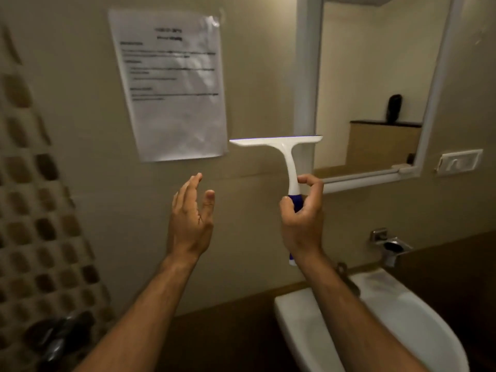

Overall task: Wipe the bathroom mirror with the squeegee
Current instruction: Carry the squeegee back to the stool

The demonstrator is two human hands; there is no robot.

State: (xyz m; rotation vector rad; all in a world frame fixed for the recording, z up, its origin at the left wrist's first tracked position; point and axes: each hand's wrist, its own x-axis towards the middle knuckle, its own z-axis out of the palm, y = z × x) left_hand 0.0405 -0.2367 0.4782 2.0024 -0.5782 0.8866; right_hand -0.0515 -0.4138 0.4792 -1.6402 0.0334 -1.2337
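A printed notice [171,84] hangs on the wall left of the white-framed mirror [375,84], with a sink [397,318] and tap [389,244] below. The right hand [302,218] grips the squeegee [284,149] by its blue handle, blade upward, overlapping the mirror's lower-left frame. The left hand [190,218] hovers open, empty, beside it.

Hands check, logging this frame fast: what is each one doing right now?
Left hand: open, fingers spread, holding nothing.
Right hand: closed around the blue grip of the white squeegee, blade up.
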